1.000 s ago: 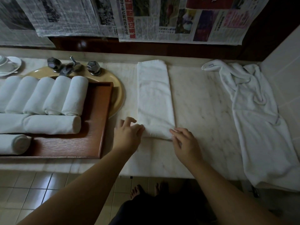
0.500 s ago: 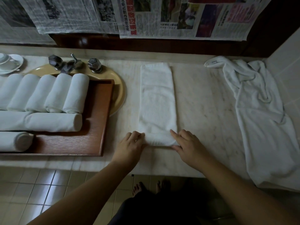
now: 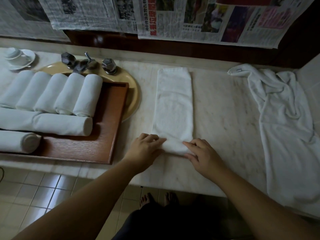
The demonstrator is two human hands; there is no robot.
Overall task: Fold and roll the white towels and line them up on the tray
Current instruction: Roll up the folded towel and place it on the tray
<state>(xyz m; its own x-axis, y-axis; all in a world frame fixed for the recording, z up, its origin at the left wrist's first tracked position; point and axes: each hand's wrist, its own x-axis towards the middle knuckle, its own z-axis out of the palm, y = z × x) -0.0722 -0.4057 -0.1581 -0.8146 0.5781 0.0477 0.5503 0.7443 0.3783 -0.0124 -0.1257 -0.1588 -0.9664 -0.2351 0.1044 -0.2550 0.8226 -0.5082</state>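
Head view: a long white terry towel folded into a narrow strip (image 3: 174,108) lies flat on the pale marble counter (image 3: 223,118), running from the back wall toward the near edge, with its near end turned up into the small start of a roll. The left hand (image 3: 146,147) grasps the left corner of that rolled end, fingers curled over it, and the right hand (image 3: 201,153) grasps the right corner, fingertips on top and thumb low against the counter. Left of the strip sits a rectangular brown wooden tray (image 3: 97,146), partly over a round beige sink basin (image 3: 133,94). On the tray five rolled white towels (image 3: 52,93) lie side by side along the far side, two longer rolled towels (image 3: 46,124) lie end to end crosswise in front of them, and another roll (image 3: 19,142) lies nearest the front. Behind the basin stands a dark metal tap with two faceted knobs (image 3: 87,62), and a white cup on a saucer (image 3: 18,58) stands at far left. At the right a loose crumpled white towel (image 3: 284,129) is draped over the counter. Printed newspaper sheets (image 3: 199,19) hang on the wall above.
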